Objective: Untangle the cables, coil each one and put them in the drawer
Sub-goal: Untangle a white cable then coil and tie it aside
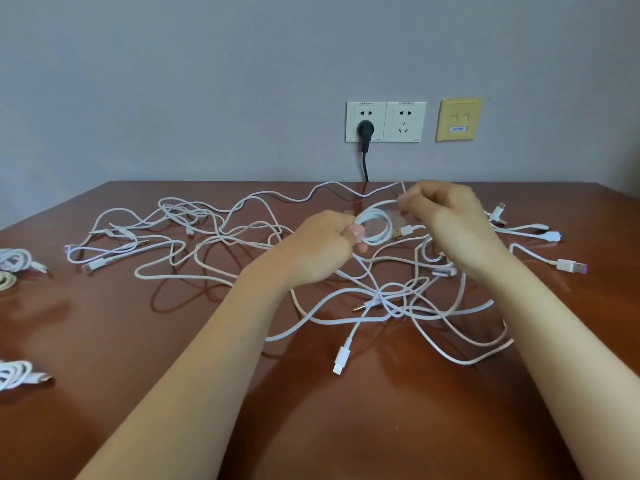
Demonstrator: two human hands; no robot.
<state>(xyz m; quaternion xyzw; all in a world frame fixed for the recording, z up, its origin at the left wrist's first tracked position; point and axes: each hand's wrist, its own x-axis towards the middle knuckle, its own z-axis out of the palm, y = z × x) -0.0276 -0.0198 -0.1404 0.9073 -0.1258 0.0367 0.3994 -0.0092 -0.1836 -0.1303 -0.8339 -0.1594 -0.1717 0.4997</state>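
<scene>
Several white cables lie tangled (pixel 391 303) across the brown table (pixel 346 410). Above the tangle my left hand (pixel 322 247) grips a small coil of white cable (pixel 375 228) between thumb and fingers. My right hand (pixel 446 220) pinches the same cable's loose strand at the coil's upper right. From there the strand runs back toward the table's far edge. A gold USB plug (pixel 403 232) pokes out at the right of the coil. No drawer is in view.
Coiled white cables (pixel 15 261) lie at the table's left edge, with another bundle (pixel 17 374) nearer me. Loose plugs (pixel 571 265) lie at the right. On the wall behind are sockets (pixel 386 121) with a black plug (pixel 364 128) and a yellow plate (pixel 459 119).
</scene>
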